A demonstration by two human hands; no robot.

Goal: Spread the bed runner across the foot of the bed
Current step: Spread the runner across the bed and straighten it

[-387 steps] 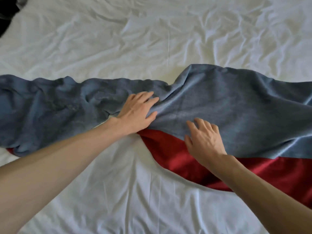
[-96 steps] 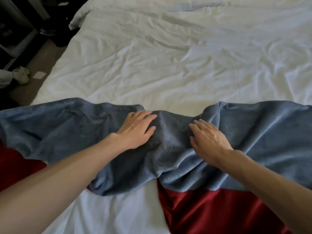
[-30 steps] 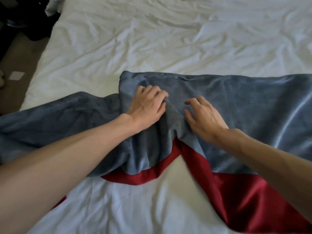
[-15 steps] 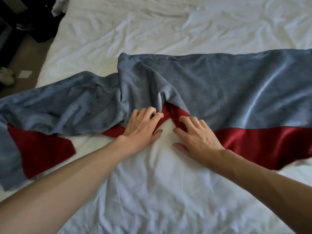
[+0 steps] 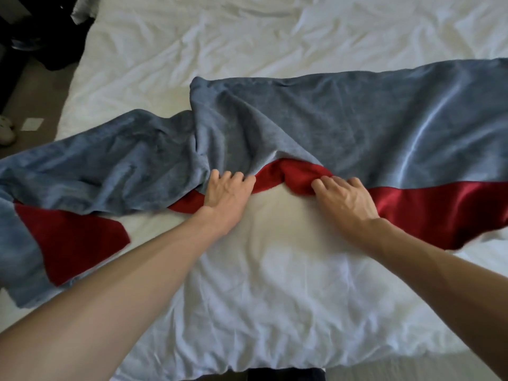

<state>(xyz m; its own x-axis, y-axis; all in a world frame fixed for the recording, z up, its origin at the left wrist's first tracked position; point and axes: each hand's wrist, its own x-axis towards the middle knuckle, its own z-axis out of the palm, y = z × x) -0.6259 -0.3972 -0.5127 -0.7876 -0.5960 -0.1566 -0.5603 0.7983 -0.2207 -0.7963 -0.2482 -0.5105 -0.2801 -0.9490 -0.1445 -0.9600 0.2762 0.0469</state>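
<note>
Brightness: high, soft light; white sheet [image 5: 275,284] washed out near the middle.
Glare: pale sheen streak on the bed runner [image 5: 343,119], right side.
Shadows: faint, soft-edged; floor [image 5: 41,100] dark, top left.
Sharpness: slightly soft throughout.
Distortion: wide-angle stretch at lower corners.

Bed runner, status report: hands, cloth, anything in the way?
Left hand and right hand grip red near edge, mid-span. Bed runner bunched centre and left, flatter right. No obstruction visible.

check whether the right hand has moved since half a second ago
Yes. The right hand has slid rightward, farther from the left edge of the bed, its fingers curled on the red border of the bed runner.
</note>
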